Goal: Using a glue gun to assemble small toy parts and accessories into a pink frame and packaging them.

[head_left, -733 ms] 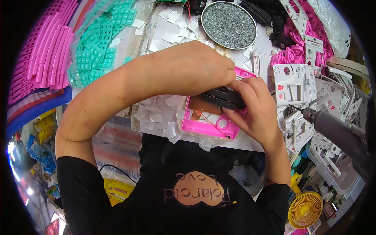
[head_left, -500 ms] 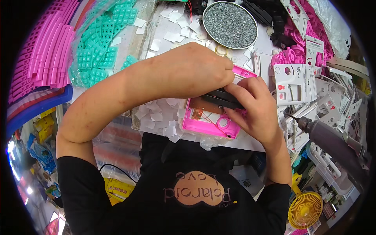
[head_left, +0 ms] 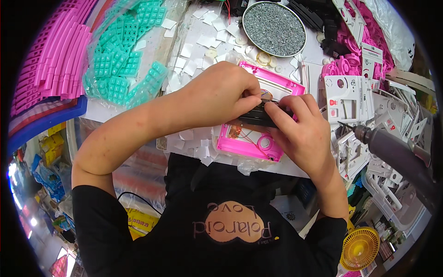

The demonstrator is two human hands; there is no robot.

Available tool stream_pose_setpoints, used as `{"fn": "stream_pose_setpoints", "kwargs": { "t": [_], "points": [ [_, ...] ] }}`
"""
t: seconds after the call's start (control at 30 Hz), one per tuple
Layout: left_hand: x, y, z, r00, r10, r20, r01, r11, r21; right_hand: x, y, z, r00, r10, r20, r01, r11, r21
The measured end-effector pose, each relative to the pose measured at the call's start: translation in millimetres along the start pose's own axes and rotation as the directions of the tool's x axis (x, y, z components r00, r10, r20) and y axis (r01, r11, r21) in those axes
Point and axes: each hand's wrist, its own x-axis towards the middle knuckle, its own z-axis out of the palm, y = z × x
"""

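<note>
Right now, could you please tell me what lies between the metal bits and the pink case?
In the head view, a few pale discs and a yellowish round piece lie between the metal bits and the pink case.

Bright, fairly even light lay over the flat white worktop (head_left: 102, 112), with only soft shadows. The bare left hand (head_left: 233, 90) and bare right hand (head_left: 303, 124) looked reasonably crisp. Small white glare spots (head_left: 33, 222) burned out at eight o'clock; the crumpled white plastic bag (head_left: 391, 32) shone at two. The fisheye bent the long pink plastic strips (head_left: 64, 60) at ten, and blackness filled the corners.
</note>
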Motion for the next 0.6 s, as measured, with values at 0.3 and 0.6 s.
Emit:
{"fn": "stream_pose_setpoints", "kwargs": {
  "t": [0.3,0.6],
  "points": [
    [14.6,13.0,-7.4,0.975,-0.189,0.115,0.188,0.982,0.024,-0.2,-3.7,-0.7,1.000,0.012,0.011,-0.012,0.998,-0.055],
    [28.4,15.7,-11.5,0.970,-0.127,0.209,0.106,0.988,0.108,-0.1,-13.7,-2.1,0.999,0.014,0.044,-0.009,0.992,-0.122]
  ]
}}
